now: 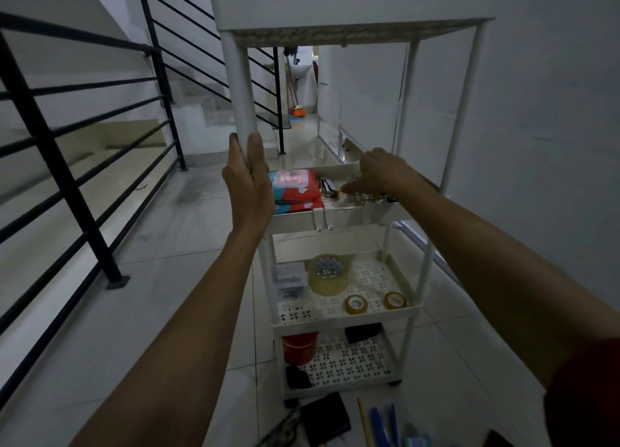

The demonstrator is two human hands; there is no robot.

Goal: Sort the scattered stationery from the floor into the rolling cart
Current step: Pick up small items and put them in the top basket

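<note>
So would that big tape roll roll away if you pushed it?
Probably not: the big tape roll lies flat, hole up, so it would likely slide. The shelf rim should stop it. It looks stiff, probably light.

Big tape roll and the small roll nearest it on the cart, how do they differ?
The big roll is wider and taller than the small roll. The big roll looks pale and cloudy; the small roll is amber. Both lie flat, hole up, on the same shelf.
</note>
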